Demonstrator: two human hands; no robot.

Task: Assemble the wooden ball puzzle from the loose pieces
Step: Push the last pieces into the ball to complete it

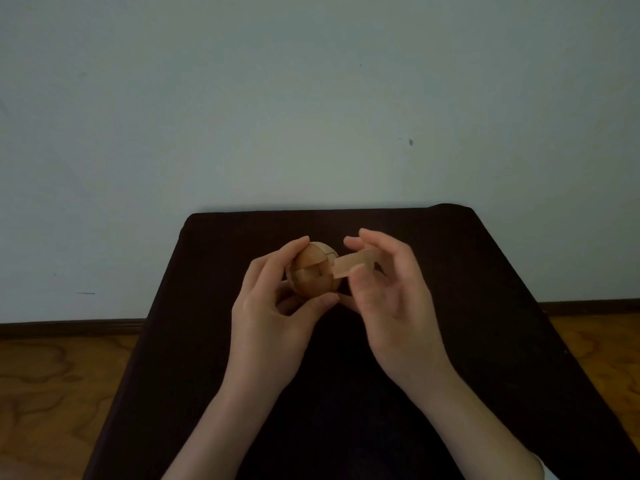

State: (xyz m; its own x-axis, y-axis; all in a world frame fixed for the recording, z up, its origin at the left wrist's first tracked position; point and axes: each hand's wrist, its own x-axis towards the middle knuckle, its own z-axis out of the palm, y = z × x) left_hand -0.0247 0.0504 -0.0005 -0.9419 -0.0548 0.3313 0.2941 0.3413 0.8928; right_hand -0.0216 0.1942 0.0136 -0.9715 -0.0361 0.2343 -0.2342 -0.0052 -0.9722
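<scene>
A dark bench [450, 271] with a matte, cloth-like top runs from the lower edge up to a pale grey-green wall [311, 98]. The wall carries a small dark mark [410, 142] right of centre. A dark skirting board [69, 325] lines the wall's foot on both sides of the bench, above a wooden floor [52, 393] with strong, swirling grain.

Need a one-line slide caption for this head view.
Left hand grips the nearly complete wooden ball; right hand holds a loose piece at its side.
</scene>
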